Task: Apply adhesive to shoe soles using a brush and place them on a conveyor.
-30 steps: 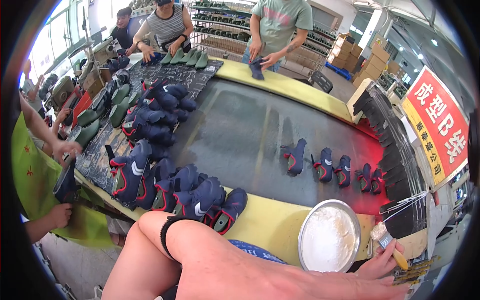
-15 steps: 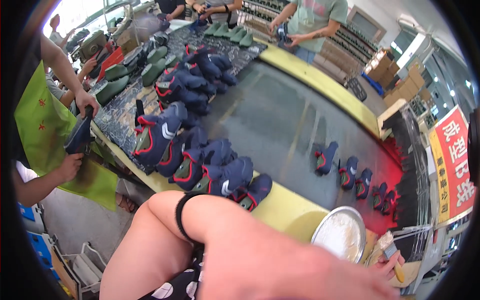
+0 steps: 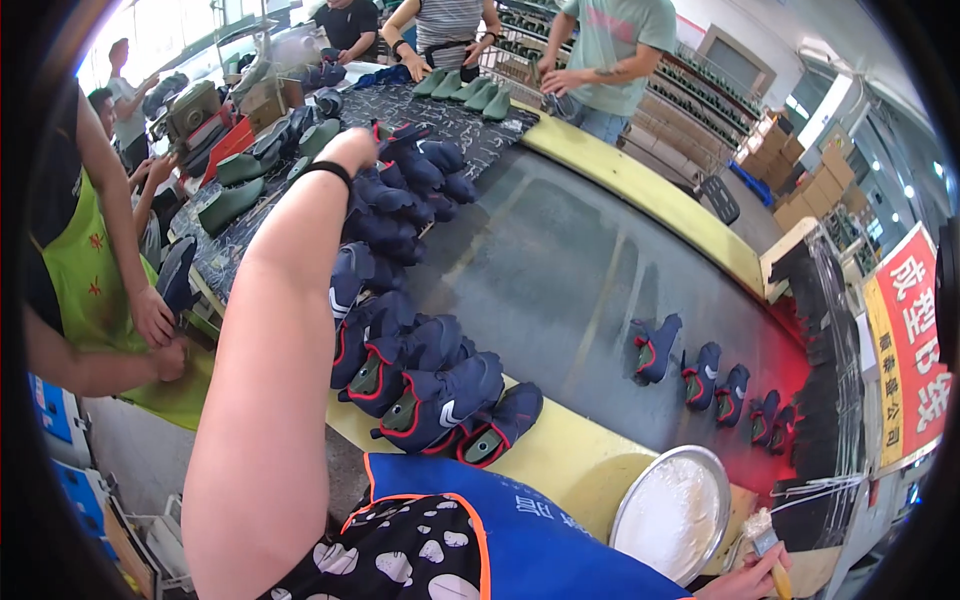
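My left hand (image 3: 352, 150), with a black band at its wrist, reaches to the far left part of a pile of navy shoes (image 3: 385, 215) with red trim. Its fingers are hidden, so I cannot tell whether they grip a shoe. At the lower right my right hand (image 3: 748, 580) is closed round the handle of a brush (image 3: 770, 548) with pale, coated bristles. Beside it a round metal pan (image 3: 725, 480) contains a white substance. Nearer shoes (image 3: 440, 405), with green lasts inside, stand along the bench's near edge.
A grey conveyor belt (image 3: 540, 270) carries several spaced shoes (image 3: 655, 347) toward a red-lit opening (image 3: 785, 390) with black strips. Green lasts (image 3: 465, 92) lie at the far end. A co-worker in a green apron (image 3: 100, 290) stands left; other people stand across the bench.
My left arm has swung from the lower right, near the pan, up and left to the far shoes. My right hand still holds the brush. The co-worker's hands at left have shifted.
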The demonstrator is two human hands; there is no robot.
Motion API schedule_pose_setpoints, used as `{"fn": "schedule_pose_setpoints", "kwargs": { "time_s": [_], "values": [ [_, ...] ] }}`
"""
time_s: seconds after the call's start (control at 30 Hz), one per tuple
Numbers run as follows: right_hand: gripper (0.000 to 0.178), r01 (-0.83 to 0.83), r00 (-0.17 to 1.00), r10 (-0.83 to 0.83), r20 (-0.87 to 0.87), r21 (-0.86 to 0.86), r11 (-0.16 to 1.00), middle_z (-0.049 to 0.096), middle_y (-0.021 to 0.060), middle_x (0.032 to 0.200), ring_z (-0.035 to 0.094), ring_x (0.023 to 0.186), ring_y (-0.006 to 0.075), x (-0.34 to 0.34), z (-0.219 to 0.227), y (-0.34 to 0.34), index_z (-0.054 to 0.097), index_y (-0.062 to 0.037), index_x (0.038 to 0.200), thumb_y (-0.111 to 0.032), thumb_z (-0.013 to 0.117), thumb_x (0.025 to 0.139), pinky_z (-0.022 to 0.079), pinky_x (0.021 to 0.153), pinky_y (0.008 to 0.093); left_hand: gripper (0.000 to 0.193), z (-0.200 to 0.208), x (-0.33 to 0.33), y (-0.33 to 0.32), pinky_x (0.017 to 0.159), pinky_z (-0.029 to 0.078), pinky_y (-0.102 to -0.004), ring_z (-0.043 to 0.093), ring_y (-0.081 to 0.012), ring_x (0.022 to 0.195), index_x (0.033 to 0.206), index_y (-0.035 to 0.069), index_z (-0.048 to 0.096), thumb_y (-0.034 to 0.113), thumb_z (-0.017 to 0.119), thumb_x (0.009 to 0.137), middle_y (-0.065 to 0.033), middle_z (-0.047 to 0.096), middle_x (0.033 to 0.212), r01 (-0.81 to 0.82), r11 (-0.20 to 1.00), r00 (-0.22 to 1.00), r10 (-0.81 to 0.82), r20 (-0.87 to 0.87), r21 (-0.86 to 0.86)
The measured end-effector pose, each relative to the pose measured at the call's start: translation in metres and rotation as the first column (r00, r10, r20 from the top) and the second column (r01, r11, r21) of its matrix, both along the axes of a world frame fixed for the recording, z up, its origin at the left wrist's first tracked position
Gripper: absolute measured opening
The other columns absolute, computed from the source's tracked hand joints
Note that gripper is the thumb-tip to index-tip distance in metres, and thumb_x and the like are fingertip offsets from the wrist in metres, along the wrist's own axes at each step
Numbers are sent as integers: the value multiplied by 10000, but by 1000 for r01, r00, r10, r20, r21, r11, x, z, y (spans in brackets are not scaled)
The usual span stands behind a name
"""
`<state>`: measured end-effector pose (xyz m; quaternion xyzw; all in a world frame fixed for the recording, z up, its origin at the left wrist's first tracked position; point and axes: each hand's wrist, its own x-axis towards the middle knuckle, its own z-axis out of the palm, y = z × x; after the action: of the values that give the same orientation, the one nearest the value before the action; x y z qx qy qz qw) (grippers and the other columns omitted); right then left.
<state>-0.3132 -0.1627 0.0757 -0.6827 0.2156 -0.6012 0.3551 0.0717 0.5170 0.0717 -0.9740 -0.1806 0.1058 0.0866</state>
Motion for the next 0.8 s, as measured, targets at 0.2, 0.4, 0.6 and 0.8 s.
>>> {"fn": "schedule_pose_setpoints", "kwargs": {
  "time_s": [0.2, 0.4, 0.6, 0.8],
  "values": [
    [246, -36, 999, 34, 14, 120, 992, 652, 161, 955, 577, 847, 218, -9, -7, 0, 645, 119, 971, -123, 670, 930, 493, 769, 379, 610, -67, 16, 41, 1058, 467, -409, 572, -325, 1264, 1290, 93, 652, 461, 765, 816, -148, 591, 1378, -179, 971, 984, 179, -18, -161],
    [209, -38, 998, 33, 47, 111, 993, 635, 128, 903, 553, 765, 195, -7, -8, -7, 635, 96, 945, -110, 667, 942, 479, 712, 339, 693, -49, 6, 21, 1056, 468, -444, 553, -310, 1297, 1329, 111, 620, 365, 878, 738, -75, 573, 1419, -341, 896, 913, 387, 125, -283],
    [194, -80, 993, 63, 98, 182, 980, 583, 64, 970, 557, 841, 110, -9, -19, -12, 579, 6, 1084, -158, 606, 984, 431, 675, 222, 417, 19, -27, -108, 893, 506, -434, 604, -264, 1119, 1028, 86, 743, 321, 857, 704, -93, 654, 1143, 177, 875, 886, -341, 314, 450],
    [85, -191, 980, 198, -15, 212, 958, 548, 14, 879, 495, 761, 58, -24, -32, -10, 557, -21, 987, -104, 543, 1001, 401, 648, 210, 288, 37, -83, -253, 1145, 263, -612, 354, -334, 1422, 834, 54, 599, 171, 832, 711, -128, 410, 1502, 717, 558, 323, -797, 511, 418]
  ]
}}
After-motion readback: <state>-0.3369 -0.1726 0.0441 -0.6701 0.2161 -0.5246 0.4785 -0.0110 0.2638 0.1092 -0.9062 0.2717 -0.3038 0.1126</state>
